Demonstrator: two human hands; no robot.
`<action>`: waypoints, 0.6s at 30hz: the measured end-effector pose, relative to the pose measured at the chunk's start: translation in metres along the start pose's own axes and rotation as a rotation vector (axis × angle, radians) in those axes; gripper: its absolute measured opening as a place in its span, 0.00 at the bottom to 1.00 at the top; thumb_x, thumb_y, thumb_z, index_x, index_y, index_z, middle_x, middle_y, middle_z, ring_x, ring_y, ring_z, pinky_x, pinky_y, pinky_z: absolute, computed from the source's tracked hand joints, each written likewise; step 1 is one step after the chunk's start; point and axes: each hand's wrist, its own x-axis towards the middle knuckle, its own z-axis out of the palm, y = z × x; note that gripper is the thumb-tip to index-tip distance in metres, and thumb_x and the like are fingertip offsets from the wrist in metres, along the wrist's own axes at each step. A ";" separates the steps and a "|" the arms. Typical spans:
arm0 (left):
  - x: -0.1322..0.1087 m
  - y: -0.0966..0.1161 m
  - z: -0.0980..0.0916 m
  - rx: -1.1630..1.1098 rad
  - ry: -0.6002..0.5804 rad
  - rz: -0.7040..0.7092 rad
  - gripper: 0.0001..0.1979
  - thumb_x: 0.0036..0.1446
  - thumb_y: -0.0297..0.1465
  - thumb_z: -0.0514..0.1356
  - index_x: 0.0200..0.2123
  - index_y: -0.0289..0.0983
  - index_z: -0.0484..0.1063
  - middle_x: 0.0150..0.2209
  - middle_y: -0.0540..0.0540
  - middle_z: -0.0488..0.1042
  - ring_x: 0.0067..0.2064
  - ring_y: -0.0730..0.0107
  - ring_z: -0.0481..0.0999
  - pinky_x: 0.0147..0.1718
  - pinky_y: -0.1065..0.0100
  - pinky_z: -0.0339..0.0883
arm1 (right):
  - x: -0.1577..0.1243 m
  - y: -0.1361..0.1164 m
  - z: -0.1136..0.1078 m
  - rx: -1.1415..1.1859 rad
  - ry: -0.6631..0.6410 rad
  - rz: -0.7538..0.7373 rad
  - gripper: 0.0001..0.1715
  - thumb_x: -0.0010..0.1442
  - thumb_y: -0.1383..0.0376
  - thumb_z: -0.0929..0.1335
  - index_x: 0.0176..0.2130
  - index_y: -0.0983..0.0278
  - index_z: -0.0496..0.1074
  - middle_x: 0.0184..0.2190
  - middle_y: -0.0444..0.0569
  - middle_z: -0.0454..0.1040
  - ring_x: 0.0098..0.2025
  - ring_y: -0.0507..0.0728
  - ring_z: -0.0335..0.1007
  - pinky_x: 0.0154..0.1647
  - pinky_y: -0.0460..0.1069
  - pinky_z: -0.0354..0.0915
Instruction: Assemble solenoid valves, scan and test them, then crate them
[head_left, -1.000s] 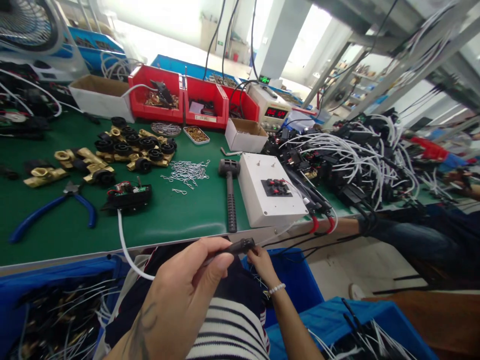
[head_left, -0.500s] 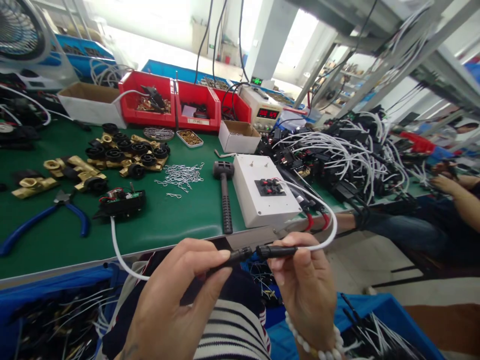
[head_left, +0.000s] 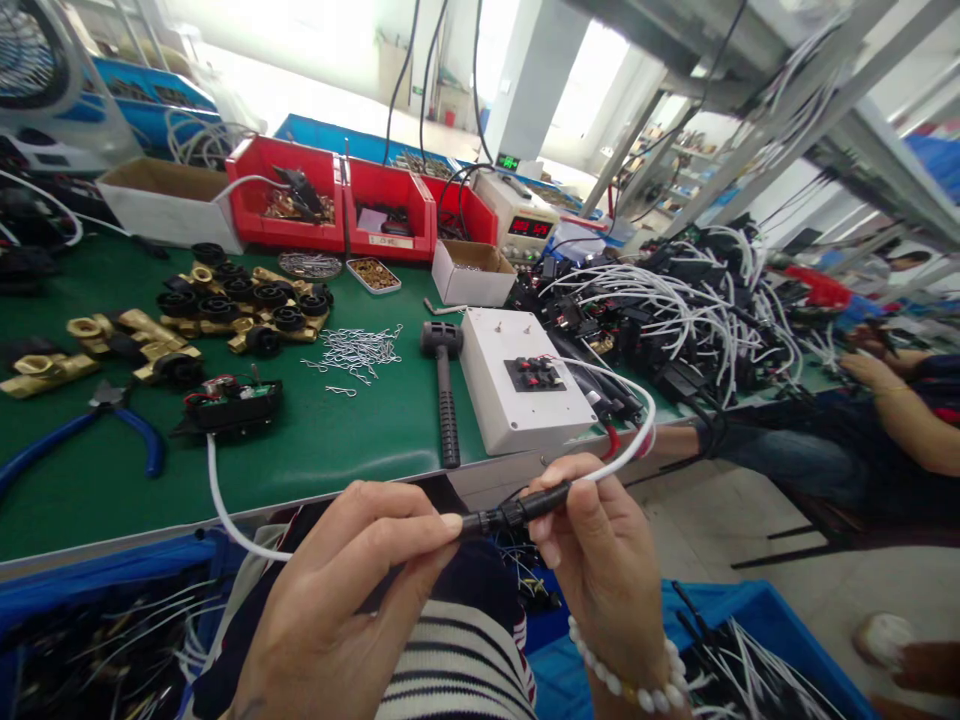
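In front of the bench edge, my left hand (head_left: 360, 580) pinches a black cable connector (head_left: 477, 524) between thumb and fingers. Its white cable runs back to a small black circuit-board unit (head_left: 232, 405) on the green bench. My right hand (head_left: 596, 550) grips a second black cable connector (head_left: 551, 500), whose white cable (head_left: 634, 440) loops to a white test box (head_left: 525, 385). The two connectors meet end to end; how deeply they are joined I cannot tell. A beaded bracelet is on my right wrist.
A black hammer (head_left: 446, 400), wire clips (head_left: 356, 350), blue-handled pliers (head_left: 112, 420) and brass fittings (head_left: 169, 350) lie on the bench. Red bins (head_left: 289, 235) stand behind. Wired black units (head_left: 637, 310) are heaped to the right, near another person's arm (head_left: 900, 400). Blue crates (head_left: 787, 610) sit below.
The gap between the two connectors has closed, and their ends now touch. My right hand has tilted its connector upward at the cable end. The view has shifted slightly.
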 end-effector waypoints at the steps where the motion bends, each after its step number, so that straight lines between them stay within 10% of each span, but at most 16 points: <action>1: 0.000 -0.001 -0.001 0.012 -0.003 0.027 0.13 0.59 0.16 0.63 0.43 0.36 0.74 0.41 0.51 0.73 0.42 0.78 0.74 0.41 0.78 0.70 | 0.000 0.000 0.001 -0.001 0.003 0.007 0.14 0.64 0.54 0.72 0.35 0.63 0.75 0.20 0.43 0.74 0.17 0.46 0.61 0.17 0.39 0.57; 18: 0.007 -0.003 0.004 0.096 -0.089 0.061 0.06 0.63 0.20 0.60 0.42 0.34 0.73 0.38 0.49 0.75 0.39 0.78 0.75 0.42 0.80 0.70 | 0.001 0.005 -0.006 -0.060 -0.068 0.076 0.16 0.67 0.54 0.70 0.35 0.63 0.72 0.17 0.38 0.67 0.17 0.44 0.59 0.19 0.38 0.56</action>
